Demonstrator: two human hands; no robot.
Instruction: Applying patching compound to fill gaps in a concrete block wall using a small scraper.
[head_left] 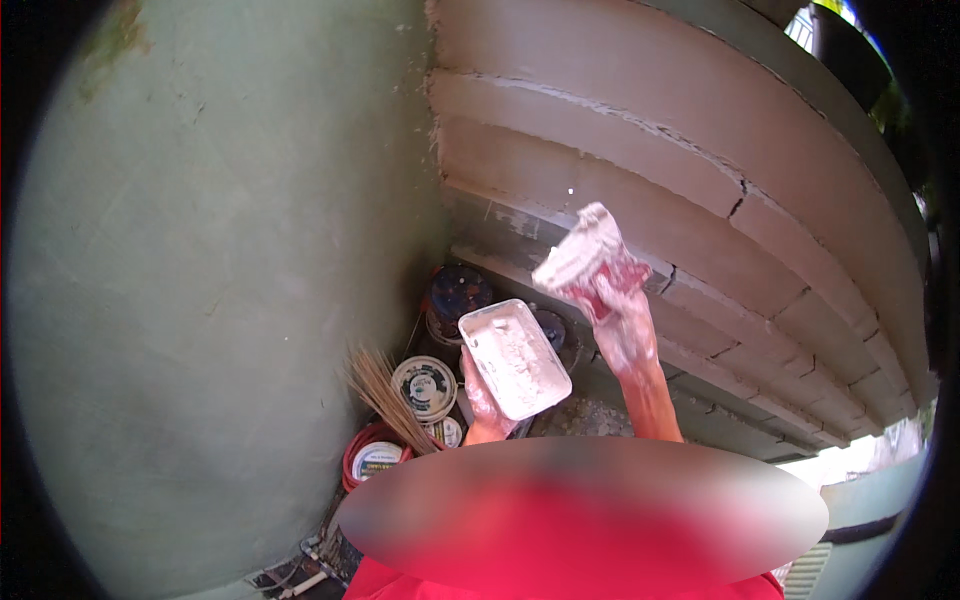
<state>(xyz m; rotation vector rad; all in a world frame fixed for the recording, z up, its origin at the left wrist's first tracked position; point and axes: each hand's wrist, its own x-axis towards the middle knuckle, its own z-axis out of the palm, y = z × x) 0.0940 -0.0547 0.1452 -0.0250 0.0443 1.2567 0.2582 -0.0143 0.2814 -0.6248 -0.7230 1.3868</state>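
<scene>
My left hand (pixel 482 400) is closed around the side of a whitish rectangular tub (pixel 546 343), with its fingers partly hidden beneath it. White paste (pixel 512 350) lies inside, uneven on top. Up and to the right, my right hand (pixel 625 325) grips a red, broad-edged spreader (pixel 585 255) thickly coated in white paste; its exact shape is hard to make out under the coating. Tub and spreader are apart, both held in the air. White smears cover my right hand and wrist, and my left fingers are smeared too.
A smooth green wall (pixel 220 280) rises on the left. Stepped, cracked brownish concrete (pixel 620 150) spans the back and right. Below stand a dark bucket (pixel 460 288), a paint-stained round lid (pixel 425 388), a bundle of thin sticks (pixel 385 400) and a red coiled hose (pixel 352 462).
</scene>
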